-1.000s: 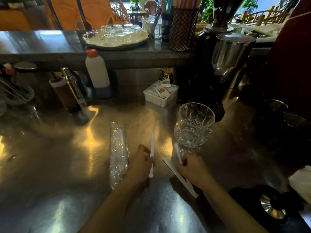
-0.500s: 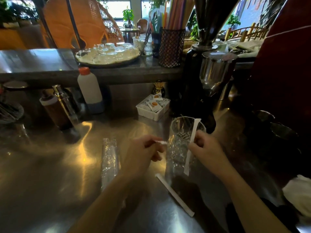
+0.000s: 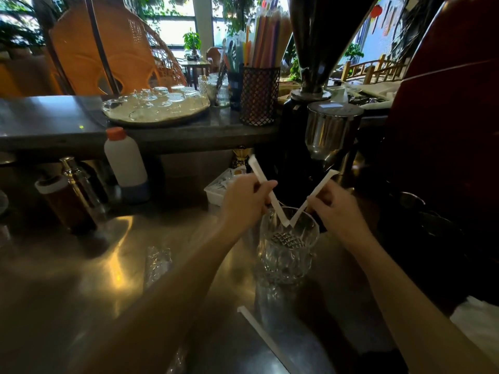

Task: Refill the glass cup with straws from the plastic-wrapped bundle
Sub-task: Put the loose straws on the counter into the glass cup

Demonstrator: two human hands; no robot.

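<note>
A cut-glass cup point(image 3: 286, 255) stands upright on the steel counter point(image 3: 81, 279). My left hand point(image 3: 244, 205) pinches a white paper-wrapped straw point(image 3: 270, 195) that slants down into the cup's mouth. My right hand point(image 3: 336, 209) pinches a second white straw point(image 3: 314, 197), slanted the other way. The two lower tips meet in a V just inside the rim. A third white straw point(image 3: 266, 336) lies flat on the counter in front of the cup. The plastic-wrapped bundle point(image 3: 158, 263) lies left of the cup, partly hidden by my left forearm.
A black coffee grinder point(image 3: 310, 136) stands close behind the cup. A white bottle with an orange cap point(image 3: 127, 166), a brown bottle point(image 3: 66, 203) and a white sachet tray point(image 3: 220, 186) sit at the back. The raised shelf holds a tray of glasses point(image 3: 156, 106) and a mesh straw holder point(image 3: 259, 95).
Both hands rose from the counter to the cup's mouth, each with a straw. The straw tips now dip into the cup. The view tilted upward.
</note>
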